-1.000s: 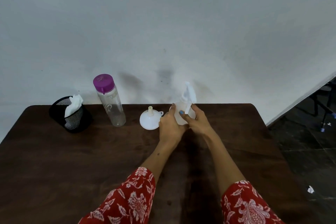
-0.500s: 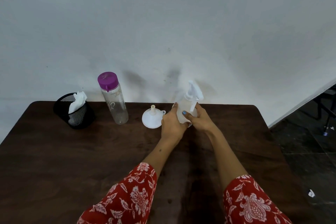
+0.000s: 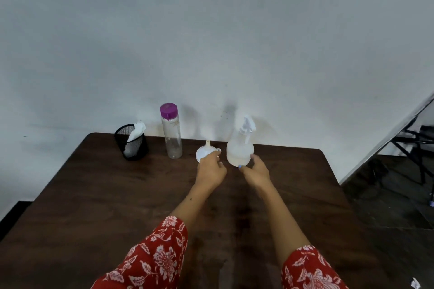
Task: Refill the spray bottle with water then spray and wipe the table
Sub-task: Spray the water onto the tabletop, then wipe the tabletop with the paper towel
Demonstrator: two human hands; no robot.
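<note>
A translucent white spray bottle [image 3: 239,150] with its trigger head on stands upright near the far edge of the dark wooden table [image 3: 112,197]. My right hand [image 3: 254,171] is at its base on the near right side, fingers spread, thumb by the bottom rim; the grip is blurred. A white funnel [image 3: 202,153] lies upside down just left of the bottle. My left hand [image 3: 211,170] hovers at the funnel's near edge, fingers loosely curled, one fingertip at its rim. A clear water bottle [image 3: 173,138] with a purple cap stands further left.
A black mesh cup [image 3: 133,148] holding a white tissue [image 3: 138,130] stands at the table's far left corner. A pale wall rises right behind the table. Black metal legs [image 3: 418,141] stand on the dark floor to the right.
Both hands were wrapped around the spray bottle; now they have come apart. The left hand has shifted left toward the funnel, and the bottle stands on the table.
</note>
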